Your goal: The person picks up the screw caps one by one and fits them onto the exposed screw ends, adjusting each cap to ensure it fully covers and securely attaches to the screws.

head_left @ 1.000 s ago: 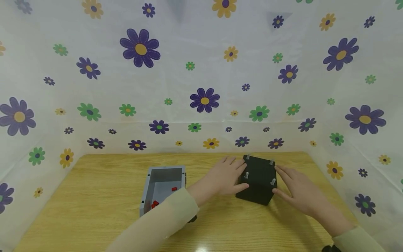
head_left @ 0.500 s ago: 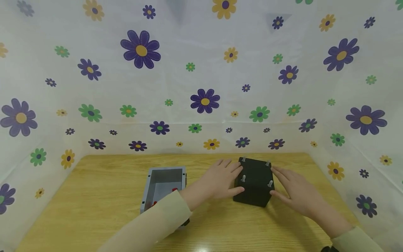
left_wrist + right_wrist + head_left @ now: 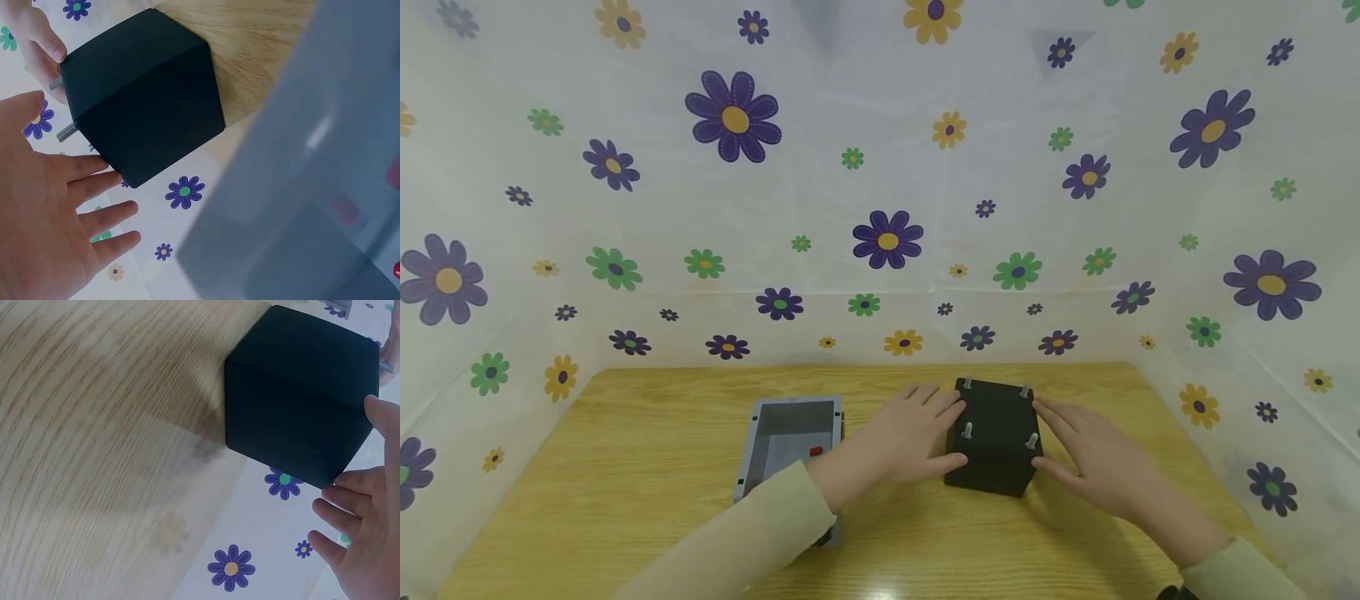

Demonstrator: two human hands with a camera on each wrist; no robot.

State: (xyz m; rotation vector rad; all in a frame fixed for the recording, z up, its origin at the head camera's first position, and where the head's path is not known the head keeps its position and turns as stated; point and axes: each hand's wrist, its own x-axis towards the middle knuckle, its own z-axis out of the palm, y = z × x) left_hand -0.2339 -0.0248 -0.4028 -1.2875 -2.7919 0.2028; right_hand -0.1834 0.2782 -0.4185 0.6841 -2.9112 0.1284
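Note:
A black box (image 3: 996,412) stands on the table, with several metal bolts (image 3: 967,431) sticking up from its top. My left hand (image 3: 898,437) lies against its left side with the fingers spread and fairly straight. From the other side, my right hand (image 3: 1097,454) touches the box with its thumb and outstretched fingertips. In the left wrist view, the fingertips of the left hand (image 3: 56,200) meet the box's edge near its bolted face. The right wrist view shows the right thumb and fingers of the hand (image 3: 369,512) along the box's edge.
Left of the box stands a grey open bin (image 3: 797,401), partly hidden under the left forearm. A small red piece (image 3: 816,451) lies inside it. A white flower-printed curtain (image 3: 887,167) surrounds the wooden table (image 3: 625,467) at the back and sides.
The black box has slid left and slightly nearer to me, and both hands have moved along with it. The grey bin stays in place, with more of it now behind my left forearm.

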